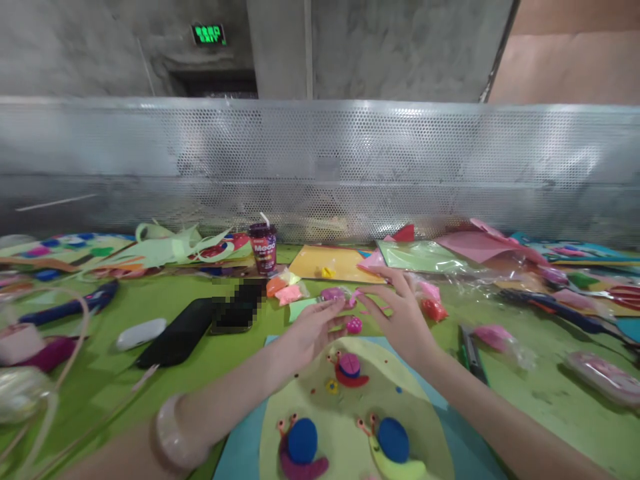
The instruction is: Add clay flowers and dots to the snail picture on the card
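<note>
Above the paper board, my left hand (pixel 316 328) and my right hand (pixel 403 315) meet, with a small curled strip of pink-purple modelling clay (pixel 354 297) between their fingertips. The left fingers are bent together at one end of it; the right thumb and forefinger close on the other side. Just below hangs or lies a magenta ball with pale dots (pixel 354 325); what supports it is unclear. On the board's pale yellow-green oval (pixel 345 413) are three clay snails: one with a pink shell (pixel 350 364), and two with blue shells, left (pixel 303 441) and right (pixel 393 440).
Clay packets (pixel 289 293), a yellow sheet (pixel 313 260) and a drink cup with a straw (pixel 263 250) stand beyond my hands. Left are a black phone (pixel 180 333) and a white case (pixel 141 334). Right are a cutter knife (pixel 473 353) and a pink packet (pixel 495 338).
</note>
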`<state>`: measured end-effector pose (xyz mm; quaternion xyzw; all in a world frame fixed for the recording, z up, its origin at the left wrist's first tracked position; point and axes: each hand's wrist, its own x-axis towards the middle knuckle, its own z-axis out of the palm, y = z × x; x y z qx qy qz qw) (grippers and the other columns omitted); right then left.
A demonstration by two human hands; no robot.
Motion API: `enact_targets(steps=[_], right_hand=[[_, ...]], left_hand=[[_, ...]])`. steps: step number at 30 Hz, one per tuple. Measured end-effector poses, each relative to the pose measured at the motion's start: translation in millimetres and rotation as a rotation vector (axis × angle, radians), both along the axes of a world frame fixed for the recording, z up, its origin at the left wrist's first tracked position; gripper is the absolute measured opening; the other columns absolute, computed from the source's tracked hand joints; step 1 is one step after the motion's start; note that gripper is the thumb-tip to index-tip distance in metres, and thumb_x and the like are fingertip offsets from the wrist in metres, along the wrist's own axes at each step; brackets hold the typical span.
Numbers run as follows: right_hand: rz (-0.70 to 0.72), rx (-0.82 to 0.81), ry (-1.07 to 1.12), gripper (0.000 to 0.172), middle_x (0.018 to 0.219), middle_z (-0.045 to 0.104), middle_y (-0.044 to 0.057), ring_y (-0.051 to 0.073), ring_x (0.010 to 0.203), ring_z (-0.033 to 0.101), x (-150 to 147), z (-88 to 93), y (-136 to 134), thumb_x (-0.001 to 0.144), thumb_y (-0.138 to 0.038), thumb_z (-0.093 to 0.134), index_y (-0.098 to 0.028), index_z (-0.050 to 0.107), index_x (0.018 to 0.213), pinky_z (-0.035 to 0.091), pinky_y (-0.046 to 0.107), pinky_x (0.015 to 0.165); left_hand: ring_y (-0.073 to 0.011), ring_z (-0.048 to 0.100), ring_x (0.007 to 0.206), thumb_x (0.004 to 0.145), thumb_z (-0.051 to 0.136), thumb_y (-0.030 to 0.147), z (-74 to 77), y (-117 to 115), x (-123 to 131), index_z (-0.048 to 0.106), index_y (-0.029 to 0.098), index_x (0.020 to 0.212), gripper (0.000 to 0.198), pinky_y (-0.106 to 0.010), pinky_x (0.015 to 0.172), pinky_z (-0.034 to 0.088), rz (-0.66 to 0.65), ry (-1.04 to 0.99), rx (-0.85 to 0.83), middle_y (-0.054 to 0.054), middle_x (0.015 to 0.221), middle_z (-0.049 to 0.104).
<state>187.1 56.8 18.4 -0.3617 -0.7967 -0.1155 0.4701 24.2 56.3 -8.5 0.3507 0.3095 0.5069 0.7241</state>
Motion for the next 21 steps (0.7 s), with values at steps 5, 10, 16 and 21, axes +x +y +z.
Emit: enact_targets(steps=[5, 10, 16, 21], right_hand=[[0.008, 0.08, -0.076, 0.012, 0.119, 0.052, 0.009, 0.028, 0.109, 0.042, -2.8, -2.8, -1.1, 0.084, -0.021, 0.056, -0.023, 0.067, 0.089, 0.043, 0.048, 0.089], [-0.018, 0.129, -0.144, 0.011, 0.12, 0.05, 0.01, 0.029, 0.107, 0.042, -3.5, -5.2, -0.4, 0.083, -0.023, 0.058, -0.022, 0.067, 0.089, 0.043, 0.05, 0.087], [-0.026, 0.13, -0.188, 0.011, 0.122, 0.049, 0.01, 0.029, 0.106, 0.042, -3.4, -6.8, 0.3, 0.084, -0.024, 0.058, -0.022, 0.068, 0.087, 0.043, 0.05, 0.087], [-0.006, 0.112, -0.199, 0.011, 0.116, 0.053, 0.008, 0.028, 0.103, 0.044, -3.7, -7.0, -1.4, 0.083, -0.02, 0.058, -0.023, 0.068, 0.079, 0.042, 0.05, 0.085]], left_hand=[[-0.0124, 0.06, 0.067, 0.07, 0.073, 0.031, -2.8, 2.9, -1.9, 0.067, 0.016, 0.086, 0.024, -0.027, 0.07, 0.044, -0.026, -0.011, 0.028, -0.005, 0.086, 0.067], [-0.0125, 0.061, 0.069, 0.068, 0.075, 0.031, -2.5, 2.5, -1.9, 0.069, 0.016, 0.082, 0.021, -0.025, 0.07, 0.045, -0.056, -0.045, 0.045, -0.004, 0.083, 0.068], [-0.0135, 0.061, 0.072, 0.063, 0.078, 0.029, -2.9, 1.3, -0.9, 0.068, 0.015, 0.077, 0.022, -0.027, 0.072, 0.046, -0.056, -0.07, 0.061, -0.004, 0.079, 0.067], [-0.0134, 0.06, 0.067, 0.059, 0.08, 0.024, -3.9, 2.1, -1.1, 0.067, 0.013, 0.071, 0.022, -0.029, 0.073, 0.046, -0.008, 0.021, 0.029, -0.004, 0.074, 0.066]])
